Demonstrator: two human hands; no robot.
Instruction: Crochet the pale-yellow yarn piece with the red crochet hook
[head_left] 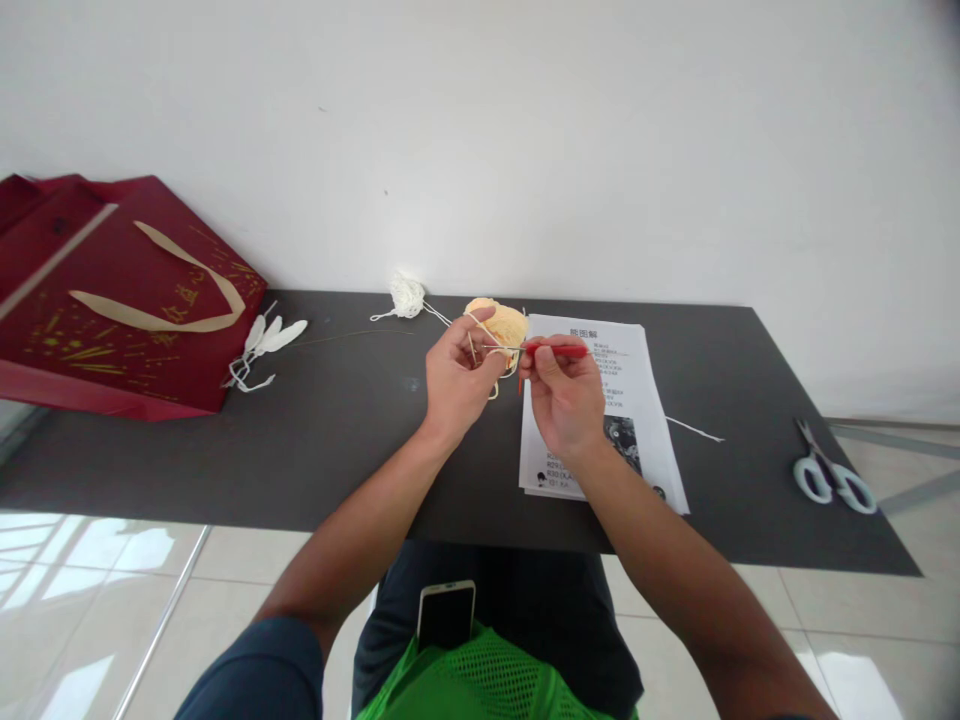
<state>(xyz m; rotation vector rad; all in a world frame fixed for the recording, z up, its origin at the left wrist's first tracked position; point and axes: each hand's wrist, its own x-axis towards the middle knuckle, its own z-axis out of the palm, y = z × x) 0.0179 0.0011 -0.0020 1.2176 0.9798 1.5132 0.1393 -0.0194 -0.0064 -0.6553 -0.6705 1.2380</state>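
Note:
My right hand (564, 395) is closed round the red handle of a crochet hook (559, 350), whose thin metal shaft points left toward my other hand. A strand of pale yellow yarn (480, 322) runs over the fingers of my left hand (461, 375), which are pinched together near the hook's tip. Any worked stitches there are too small to make out. Just behind the hands sits a pale orange-yellow ball of yarn (499, 318), partly hidden by fingers. Below the right hand lie printed pattern sheets (555, 455), partly covered by that hand and forearm.
On the dark table (337, 450), a small white crocheted piece (407, 296) lies near the wall. White leaf-shaped pieces (270, 335) with loose strings rest beside a dark red gift bag (150, 300) at left. Scissors (831, 475) lie at right. A phone (446, 613) is at my lap.

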